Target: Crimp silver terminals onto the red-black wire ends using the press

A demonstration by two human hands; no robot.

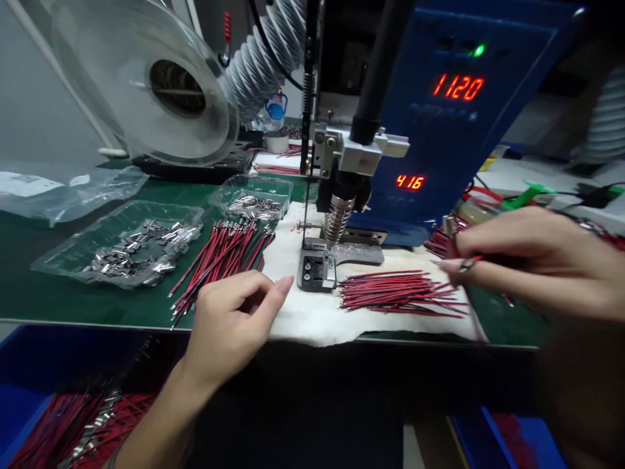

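My left hand [233, 322] rests at the front edge of the white cloth [312, 319], fingers curled loosely, thumb tip close to the small black metal fixture [316, 271] under the machine's soldering head [338, 212]. Nothing shows in that hand. My right hand [532, 260] hovers to the right, fingers pinched on a thin red-and-black wire [459, 264] with a metal end. Below it lies a pile of red-and-black wires [398, 294] on the cloth. A second wire pile [222, 257] lies left of the fixture.
A blue machine [454, 104] with red readouts stands behind the fixture. Clear trays of metal terminals [131, 251] [254, 205] sit on the green mat. A clear reel [146, 78] stands back left. Blue bins [58, 404] with wires are below the table edge.
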